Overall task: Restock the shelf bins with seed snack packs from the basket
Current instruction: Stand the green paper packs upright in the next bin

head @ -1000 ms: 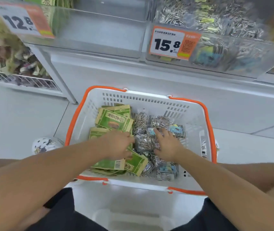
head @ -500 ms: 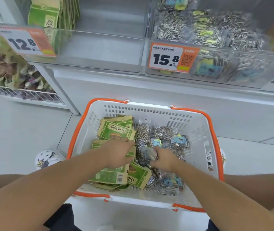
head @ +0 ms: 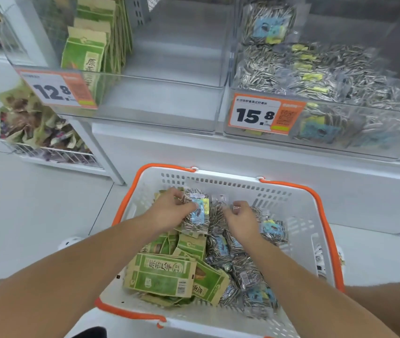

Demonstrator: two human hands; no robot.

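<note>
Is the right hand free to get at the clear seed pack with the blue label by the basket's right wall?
Probably yes: the right hand lies just beside the clear seed pack with the blue label, which sits on top of the pile in the white basket, uncovered.

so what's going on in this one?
A person is restocking seed snacks from a white basket with orange handles. The left hand holds a clear pack of striped seeds lifted above the pile; the right hand is curled beside it among more clear packs, its grip unclear. Green packs lie in the basket's near left. The 15.8 bin above already holds clear packs.
</note>
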